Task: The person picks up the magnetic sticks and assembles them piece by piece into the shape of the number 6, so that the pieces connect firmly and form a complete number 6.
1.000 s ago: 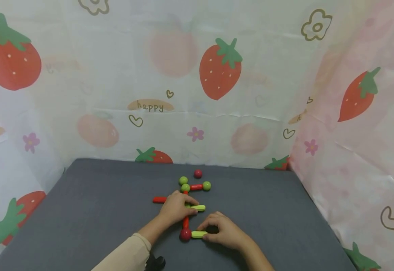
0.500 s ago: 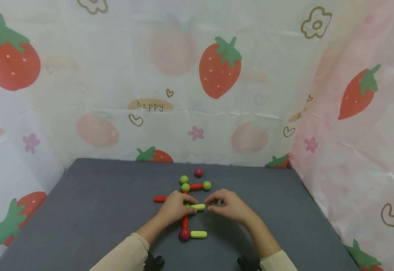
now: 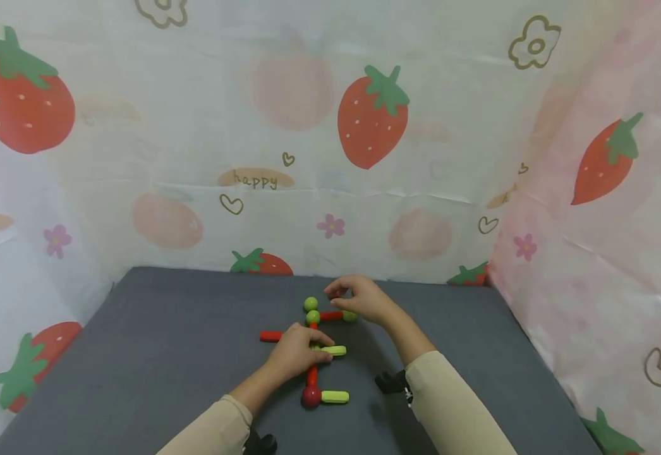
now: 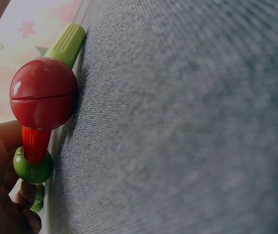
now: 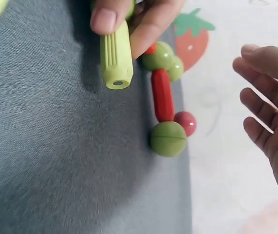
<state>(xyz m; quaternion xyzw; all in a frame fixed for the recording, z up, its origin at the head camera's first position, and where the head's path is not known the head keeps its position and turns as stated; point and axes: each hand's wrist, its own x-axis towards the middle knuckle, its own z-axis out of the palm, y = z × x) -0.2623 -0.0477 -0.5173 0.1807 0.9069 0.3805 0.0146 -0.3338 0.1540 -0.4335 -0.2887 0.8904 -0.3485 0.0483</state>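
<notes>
A flat figure of magnetic rods and balls lies on the table, with red rods point(image 3: 312, 376) and yellow-green rods point(image 3: 335, 397). Its front corner is a large dark red ball point(image 4: 44, 93). My left hand point(image 3: 296, 352) grips the figure's middle at a green ball point(image 4: 33, 166), thumb and fingers around the joint. A yellow-green rod point(image 5: 116, 61) sticks out past that thumb. At the back, my right hand point(image 3: 364, 300) hovers with curved fingers at a loose red ball point(image 3: 335, 294), partly hidden behind them. The right wrist view shows these fingers apart, holding nothing.
At the figure's far end are green balls point(image 3: 311, 304) and a red crossbar rod point(image 5: 162, 95). Another red rod point(image 3: 270, 336) points left from the middle. Behind the grey table point(image 3: 182, 366) hangs a strawberry-printed cloth point(image 3: 285, 215).
My right hand has left the front yellow-green rod, passed the middle one and moved to the loose red ball at the back. The left hand keeps its grip on the figure.
</notes>
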